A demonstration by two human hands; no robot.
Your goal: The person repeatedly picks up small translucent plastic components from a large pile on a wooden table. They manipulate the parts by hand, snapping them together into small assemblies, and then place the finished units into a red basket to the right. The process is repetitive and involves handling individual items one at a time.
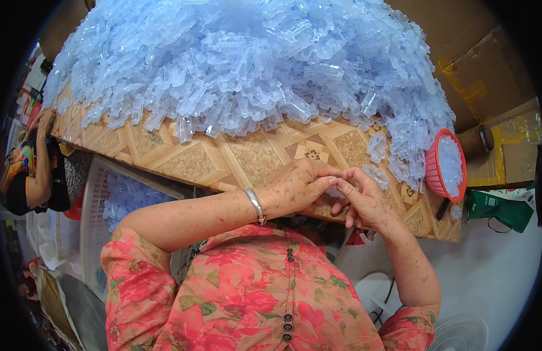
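Note:
My left hand (297, 186), with a silver bangle (255, 206) at its wrist, meets my right hand (362, 198) over the near edge of the table. The thumbs and forefingers of both are pinched close together at the fingertips. Whatever they hold, if anything, is too small or hidden to make out. Beyond them rises a large heap of clear, bluish plastic pieces (241, 76), shaped like small narrow tubes or cases. A few loose pieces (377, 147) lie nearest my right hand on the patterned tabletop (241, 155).
At the right table edge a red plastic basket (436, 175) holds similar pieces. Cardboard boxes (487, 76) stand behind it, and a green bag (499, 210) is below. A white crate (95, 205) with bluish pieces sits at left. Another person's arm (41, 158) rests at the far left corner.

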